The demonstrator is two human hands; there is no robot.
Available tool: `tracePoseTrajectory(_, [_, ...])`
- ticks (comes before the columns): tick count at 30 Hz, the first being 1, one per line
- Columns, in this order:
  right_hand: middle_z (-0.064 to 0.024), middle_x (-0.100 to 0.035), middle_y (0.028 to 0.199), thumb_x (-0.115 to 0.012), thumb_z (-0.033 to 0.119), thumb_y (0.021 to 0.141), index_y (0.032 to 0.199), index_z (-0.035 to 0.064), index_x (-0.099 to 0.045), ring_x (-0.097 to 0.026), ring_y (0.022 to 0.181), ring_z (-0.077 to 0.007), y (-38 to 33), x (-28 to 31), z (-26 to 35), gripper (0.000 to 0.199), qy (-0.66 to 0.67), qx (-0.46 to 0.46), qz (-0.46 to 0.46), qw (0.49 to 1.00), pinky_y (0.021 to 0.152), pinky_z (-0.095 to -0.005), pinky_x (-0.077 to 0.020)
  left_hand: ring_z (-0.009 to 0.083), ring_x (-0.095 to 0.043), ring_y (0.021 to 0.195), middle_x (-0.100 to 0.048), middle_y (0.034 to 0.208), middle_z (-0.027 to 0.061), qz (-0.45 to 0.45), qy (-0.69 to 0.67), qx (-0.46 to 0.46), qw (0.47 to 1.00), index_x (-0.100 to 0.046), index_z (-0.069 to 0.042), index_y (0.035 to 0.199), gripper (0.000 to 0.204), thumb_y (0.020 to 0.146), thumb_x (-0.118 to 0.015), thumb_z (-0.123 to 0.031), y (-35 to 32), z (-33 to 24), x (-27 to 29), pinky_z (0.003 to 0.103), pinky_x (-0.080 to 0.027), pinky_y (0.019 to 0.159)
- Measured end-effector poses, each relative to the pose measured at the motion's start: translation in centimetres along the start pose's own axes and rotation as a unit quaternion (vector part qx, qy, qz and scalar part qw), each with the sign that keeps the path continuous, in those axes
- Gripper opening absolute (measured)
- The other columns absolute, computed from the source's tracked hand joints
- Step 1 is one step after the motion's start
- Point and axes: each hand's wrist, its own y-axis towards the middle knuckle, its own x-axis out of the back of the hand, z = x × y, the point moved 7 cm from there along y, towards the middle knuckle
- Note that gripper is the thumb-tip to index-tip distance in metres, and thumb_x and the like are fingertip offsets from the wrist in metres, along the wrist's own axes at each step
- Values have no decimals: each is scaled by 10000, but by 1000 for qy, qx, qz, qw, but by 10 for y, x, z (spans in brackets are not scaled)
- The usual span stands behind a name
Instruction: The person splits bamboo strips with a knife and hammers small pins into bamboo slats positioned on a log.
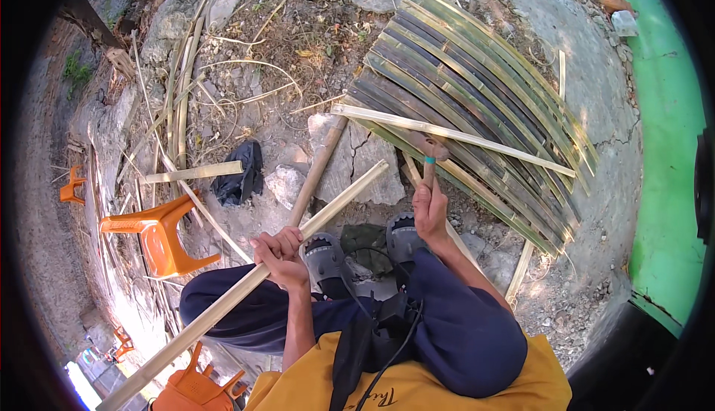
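My left hand (281, 256) is closed around a long pale bamboo strip (223, 303), which slants from the lower left up toward the middle. A round wooden pole (319, 169) reaches to just beyond that hand; whether they touch, I cannot tell. In my right hand (430, 210) is the short handle of a hammer (430, 147), upright, with a rusty brown head and a teal band below it. The head overlaps the near edge of a panel of green and dark bamboo slats (469, 91) on the ground. One pale crosswise strip (454, 134) lies over the slats.
Loose bamboo strips (182, 106) lie at the left, near a black plastic bag (240, 173) and an orange plastic stool (160, 236) on its side. Flat stones (365, 161) lie before my feet. A green wall (666, 135) borders the right side.
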Motion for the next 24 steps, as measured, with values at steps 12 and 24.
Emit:
tracePoseTrajectory(12, [-288, -561, 664, -460, 312, 1076, 1008, -44, -544, -595, 668, -510, 2, -24, -28, 372, -90, -72, 127, 985, 586, -538, -423, 94, -140, 451, -152, 517, -56, 3, -11, -10, 1000, -291, -152, 773, 427, 1135, -330, -375, 22, 0, 9, 317, -330, 542])
tracePoseTrajectory(24, [-341, -634, 829, -464, 329, 1067, 1104, -26, -563, -621, 808, -551, -24, -46, -70, 370, -134, -115, 175, 969, 680, -592, -438, 80, -142, 450, -171, 519, -64, 51, -14, -16, 998, -323, -148, 815, 400, 1130, -363, -391, 34, -7, -1, 290, -294, 522])
